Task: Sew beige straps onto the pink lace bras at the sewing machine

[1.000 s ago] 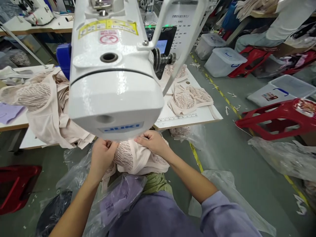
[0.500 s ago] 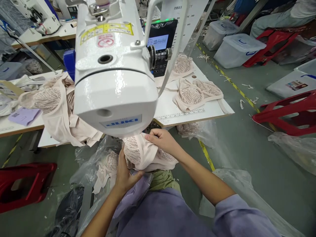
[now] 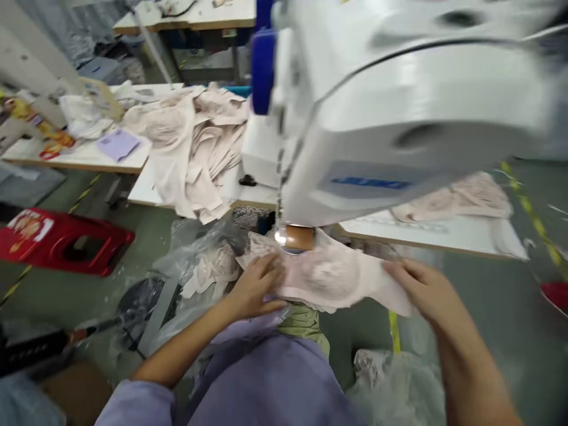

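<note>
A pale pink lace bra (image 3: 332, 275) is stretched sideways between my two hands, just below the head of a white sewing machine (image 3: 377, 142). My right hand (image 3: 423, 290) pinches the wing at its right end between thumb and fingers. At the left end my left hand (image 3: 260, 287) has its fingers closed over the fabric near a cup, with the thumb pointing right. A lit spot and an orange-brown part (image 3: 299, 238) of the machine show just above the bra. Motion blurs the bra and the machine head.
Stacked pink bras (image 3: 195, 142) lie on the table to the left, by a purple card (image 3: 118, 145). More lace pieces (image 3: 461, 198) lie on the right table. Another lace bra (image 3: 217, 263) rests on clear plastic at my left. A red stool (image 3: 66, 239) stands on the floor.
My view has swung left, so the machine appears further right. My right hand has moved out to the right, pulling the bra's wing out straight; before, the bra was bunched between my hands.
</note>
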A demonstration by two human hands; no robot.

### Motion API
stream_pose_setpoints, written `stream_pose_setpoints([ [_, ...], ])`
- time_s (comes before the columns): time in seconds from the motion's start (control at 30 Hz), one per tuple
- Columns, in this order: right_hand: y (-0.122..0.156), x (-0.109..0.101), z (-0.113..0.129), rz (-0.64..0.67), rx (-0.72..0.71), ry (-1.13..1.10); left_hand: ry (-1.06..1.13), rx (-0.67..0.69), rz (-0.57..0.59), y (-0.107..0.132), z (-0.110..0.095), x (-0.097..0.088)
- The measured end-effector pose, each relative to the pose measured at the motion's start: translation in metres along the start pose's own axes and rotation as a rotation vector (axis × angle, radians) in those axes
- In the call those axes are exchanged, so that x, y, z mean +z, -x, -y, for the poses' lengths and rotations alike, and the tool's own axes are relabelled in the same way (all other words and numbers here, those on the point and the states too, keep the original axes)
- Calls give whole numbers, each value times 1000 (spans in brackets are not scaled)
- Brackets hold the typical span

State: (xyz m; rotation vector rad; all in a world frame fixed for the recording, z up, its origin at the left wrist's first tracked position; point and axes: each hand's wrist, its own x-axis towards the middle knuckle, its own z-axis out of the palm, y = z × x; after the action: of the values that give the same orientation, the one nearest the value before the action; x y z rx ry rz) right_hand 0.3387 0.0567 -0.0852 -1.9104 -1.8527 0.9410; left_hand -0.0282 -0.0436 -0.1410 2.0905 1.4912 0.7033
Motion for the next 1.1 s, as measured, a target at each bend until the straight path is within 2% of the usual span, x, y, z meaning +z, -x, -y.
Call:
stream_pose_setpoints([
  [0.03,-6,-5,-25,21,57,100,-9,-96,54,5,7,-8],
  [0.1,-17,-7,-62,175,151,241,-58,-397,90,19,32,-26],
  [0.17,-21,4,-75,183,141,307,-130,-696,35,36,65,-43],
  [0.23,-16,23,-59,54,23,288,-174,-915,55,51,98,-53],
  [0.3,-4,45,-21,-79,-141,181,-167,-1054,139,62,123,-54],
  [0.37,12,69,27,-102,-308,30,-138,-1113,222,67,137,-48],
  [0.4,20,81,51,-71,-414,-20,-127,-1120,250,68,139,-45],
  [0.43,29,93,73,16,-536,-60,-121,-1117,267,69,139,-42],
  [0.5,44,118,110,277,-783,-146,-126,-1088,276,69,132,-40],
  [0.53,49,132,125,406,-853,-170,-134,-1063,271,68,125,-41],
  [0.6,54,159,149,558,-890,-182,-143,-981,253,67,103,-46],
  [0.67,52,184,166,616,-845,-145,-125,-855,241,67,70,-52],
  [0.77,43,203,180,767,-817,-59,-40,-635,262,68,15,-63],
  [0.83,41,197,181,898,-826,-4,56,-517,293,69,-12,-71],
  [0.87,42,188,178,931,-817,17,147,-475,268,69,-20,-76],
  [0.97,56,144,166,876,-727,-40,391,-426,-22,58,-21,-85],
  [1.0,63,127,161,845,-696,-89,474,-438,-79,53,-17,-84],
  [1.03,69,109,157,817,-669,-133,565,-459,-61,46,-13,-82],
  [1.1,80,78,149,761,-618,-160,820,-512,145,33,-7,-72],
])
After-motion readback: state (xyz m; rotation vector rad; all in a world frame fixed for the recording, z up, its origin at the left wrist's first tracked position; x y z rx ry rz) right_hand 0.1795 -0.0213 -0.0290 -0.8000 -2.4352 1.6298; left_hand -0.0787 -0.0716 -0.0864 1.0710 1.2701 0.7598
